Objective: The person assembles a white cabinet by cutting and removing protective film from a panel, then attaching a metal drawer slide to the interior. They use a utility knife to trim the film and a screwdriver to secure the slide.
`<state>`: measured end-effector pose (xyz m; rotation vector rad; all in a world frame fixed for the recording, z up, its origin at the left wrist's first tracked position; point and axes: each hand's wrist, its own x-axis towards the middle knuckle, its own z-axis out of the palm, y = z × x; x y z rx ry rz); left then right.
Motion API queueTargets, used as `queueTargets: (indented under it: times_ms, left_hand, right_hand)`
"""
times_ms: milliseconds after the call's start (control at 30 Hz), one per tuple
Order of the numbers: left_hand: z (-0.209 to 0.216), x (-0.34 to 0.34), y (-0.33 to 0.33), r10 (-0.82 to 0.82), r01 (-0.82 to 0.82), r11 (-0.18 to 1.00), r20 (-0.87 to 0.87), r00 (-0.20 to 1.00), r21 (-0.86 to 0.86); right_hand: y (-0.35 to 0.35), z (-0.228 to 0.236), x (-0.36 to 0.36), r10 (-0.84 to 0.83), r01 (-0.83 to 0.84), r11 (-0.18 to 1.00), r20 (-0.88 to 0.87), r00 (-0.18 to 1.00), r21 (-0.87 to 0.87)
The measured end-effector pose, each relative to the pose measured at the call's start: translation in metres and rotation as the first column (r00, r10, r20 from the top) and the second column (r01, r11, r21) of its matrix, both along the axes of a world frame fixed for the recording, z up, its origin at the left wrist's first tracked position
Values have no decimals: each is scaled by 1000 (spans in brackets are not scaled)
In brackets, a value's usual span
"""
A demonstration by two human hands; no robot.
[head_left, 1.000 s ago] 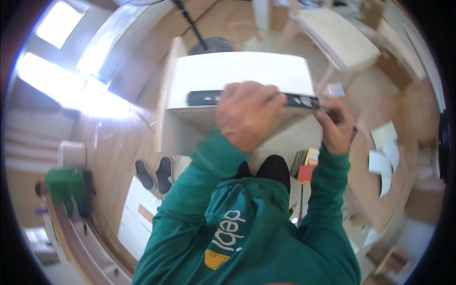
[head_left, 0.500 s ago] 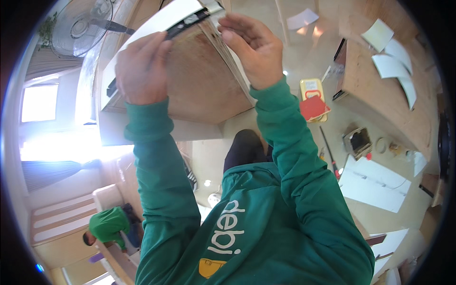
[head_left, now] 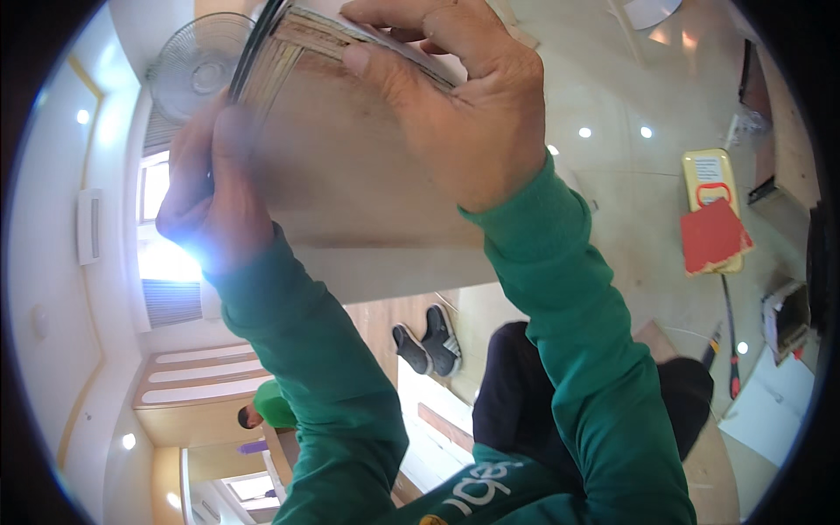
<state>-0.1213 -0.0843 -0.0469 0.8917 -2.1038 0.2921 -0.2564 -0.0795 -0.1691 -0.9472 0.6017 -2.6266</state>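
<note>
A brown wooden panel (head_left: pixel 367 184) with a layered, framed edge is raised in front of me, its broad face turned toward me. A black strip (head_left: pixel 255 48) runs along the panel's left edge. My left hand (head_left: pixel 214 179) is closed around that edge where the strip lies, its fingers partly blurred. At the panel's far right edge, my right hand (head_left: pixel 477 101) grips with the thumb on the near face and the fingers bent over the other side. Some of the right fingers are hidden behind the edge.
A fan (head_left: pixel 197 74) stands beyond my left hand. On the floor at right lie a yellow case (head_left: pixel 700 166), a red piece (head_left: pixel 713 236), a long red-handled tool (head_left: pixel 733 376) and a white panel (head_left: pixel 774 407). Dark shoes (head_left: pixel 442 337) sit below; another person (head_left: pixel 273 404) is at lower left.
My view has tilted and shifted left. The panel now appears closer and more upright. My right hand, earlier loosely open beside the corner, has closed on the panel's edge.
</note>
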Motion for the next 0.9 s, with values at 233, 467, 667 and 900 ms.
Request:
queueTargets:
  times_ms: [233,467,667,900]
  left_hand:
    - [0,-4,15,133,-133,991,4,991,24]
    - [14,-1,19,155,-159,987,149,977,16]
    - [22,-4,24,192,-206,976,166,967,68]
    - [24,3,14,140,-151,985,125,982,81]
  right_hand:
    - [-16,-6,6,-161,168,964,49,986,-207]
    - [-12,-7,-51,357,-377,803,-134,924,-462]
    - [-29,0,-25,124,-91,863,34,992,-497]
    - [-28,-12,-39,280,-308,817,-131,951,-487]
